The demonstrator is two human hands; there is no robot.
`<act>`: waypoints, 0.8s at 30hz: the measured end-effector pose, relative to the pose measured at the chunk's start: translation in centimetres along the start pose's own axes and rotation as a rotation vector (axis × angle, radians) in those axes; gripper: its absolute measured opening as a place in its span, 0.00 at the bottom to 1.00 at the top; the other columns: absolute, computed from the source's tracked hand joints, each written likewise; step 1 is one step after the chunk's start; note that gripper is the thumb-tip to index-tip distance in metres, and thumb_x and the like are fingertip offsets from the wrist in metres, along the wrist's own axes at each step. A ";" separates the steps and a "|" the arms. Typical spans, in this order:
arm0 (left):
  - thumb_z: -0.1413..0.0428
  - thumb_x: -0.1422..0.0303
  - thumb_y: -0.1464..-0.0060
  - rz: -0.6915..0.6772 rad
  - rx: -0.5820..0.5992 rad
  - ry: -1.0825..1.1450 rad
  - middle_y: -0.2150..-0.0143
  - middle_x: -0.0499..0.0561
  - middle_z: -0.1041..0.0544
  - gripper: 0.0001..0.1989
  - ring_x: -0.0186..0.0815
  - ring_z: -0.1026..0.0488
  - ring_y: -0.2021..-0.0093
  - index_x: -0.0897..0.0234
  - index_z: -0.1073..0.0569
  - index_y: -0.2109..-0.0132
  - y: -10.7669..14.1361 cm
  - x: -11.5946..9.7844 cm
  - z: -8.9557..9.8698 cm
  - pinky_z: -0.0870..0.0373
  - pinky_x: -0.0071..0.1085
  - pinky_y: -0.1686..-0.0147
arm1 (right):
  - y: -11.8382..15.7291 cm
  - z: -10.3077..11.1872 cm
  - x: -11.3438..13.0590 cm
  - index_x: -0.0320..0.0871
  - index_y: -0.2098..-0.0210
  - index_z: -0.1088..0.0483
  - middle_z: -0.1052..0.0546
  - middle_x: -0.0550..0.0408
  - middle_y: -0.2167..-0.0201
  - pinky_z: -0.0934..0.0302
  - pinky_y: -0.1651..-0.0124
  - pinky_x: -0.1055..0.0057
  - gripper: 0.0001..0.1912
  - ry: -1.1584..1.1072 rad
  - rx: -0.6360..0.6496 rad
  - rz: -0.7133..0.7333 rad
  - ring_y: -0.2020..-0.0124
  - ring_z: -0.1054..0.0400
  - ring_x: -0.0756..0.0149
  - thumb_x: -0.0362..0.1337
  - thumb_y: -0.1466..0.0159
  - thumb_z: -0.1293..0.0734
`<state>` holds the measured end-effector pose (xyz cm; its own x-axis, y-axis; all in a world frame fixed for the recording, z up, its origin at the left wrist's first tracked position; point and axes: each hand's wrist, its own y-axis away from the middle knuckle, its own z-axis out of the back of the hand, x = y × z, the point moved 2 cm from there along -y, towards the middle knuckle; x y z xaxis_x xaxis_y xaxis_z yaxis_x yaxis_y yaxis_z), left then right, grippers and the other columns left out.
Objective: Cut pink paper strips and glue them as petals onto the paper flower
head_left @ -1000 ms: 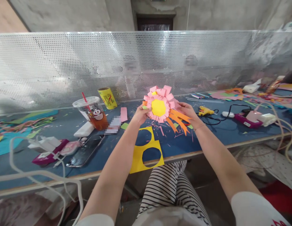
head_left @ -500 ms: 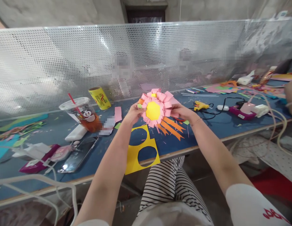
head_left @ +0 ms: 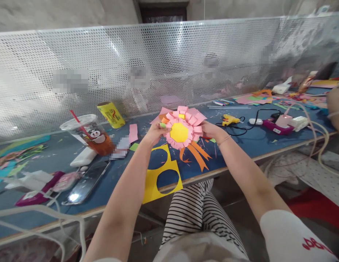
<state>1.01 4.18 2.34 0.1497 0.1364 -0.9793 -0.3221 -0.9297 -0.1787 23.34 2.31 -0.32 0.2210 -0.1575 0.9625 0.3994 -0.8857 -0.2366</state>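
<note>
A pink paper flower with a yellow centre is held up over the table between my two hands. Orange paper ribbons hang from its lower right. My left hand closes on its left edge, where small green and orange bits of paper show by the thumb. On the opposite edge my right hand grips the petals, its fingertips partly hidden. Below lies a yellow sheet with round holes cut out, overhanging the table's front edge.
To the left stand a plastic cup with a red straw, a yellow tube and a phone. At right are a yellow glue gun and a purple power strip. A perforated metal screen runs behind; another person's arm is at far right.
The flower has tilted slightly in my hands, and its orange ribbons now hang more steeply. Both hands keep their hold. The whole view has shifted a little.
</note>
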 end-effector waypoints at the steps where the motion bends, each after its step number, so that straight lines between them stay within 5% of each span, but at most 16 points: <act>1: 0.33 0.77 0.72 -0.003 -0.006 0.002 0.76 0.47 0.26 0.16 0.32 0.26 0.72 0.67 0.28 0.71 0.1 0.0 -0.1 0.29 0.24 0.73 | -0.1 0.0 -0.2 0.43 0.68 0.28 0.24 0.54 0.72 0.34 0.62 0.69 0.15 0.012 -0.007 0.007 0.65 0.29 0.64 0.35 0.56 0.28; 15: 0.34 0.81 0.73 -0.015 -0.065 0.048 0.77 0.44 0.28 0.19 0.28 0.29 0.75 0.66 0.29 0.69 -0.1 0.4 -0.3 0.32 0.21 0.76 | -0.5 0.4 -0.7 0.46 0.68 0.28 0.24 0.56 0.74 0.36 0.66 0.70 0.11 0.127 -0.164 0.003 0.68 0.30 0.64 0.37 0.53 0.31; 24: 0.33 0.75 0.70 -0.061 -0.030 -0.111 0.80 0.44 0.30 0.14 0.25 0.34 0.82 0.68 0.29 0.72 -0.3 0.6 -0.3 0.37 0.20 0.82 | -0.3 0.7 -1.2 0.47 0.68 0.30 0.23 0.55 0.70 0.35 0.63 0.68 0.12 -0.004 -0.062 -0.095 0.66 0.30 0.63 0.38 0.54 0.32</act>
<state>1.48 4.43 1.85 0.0630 0.2281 -0.9716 -0.2871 -0.9282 -0.2366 23.58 3.05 -1.52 0.1880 -0.0700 0.9797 0.3625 -0.9221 -0.1354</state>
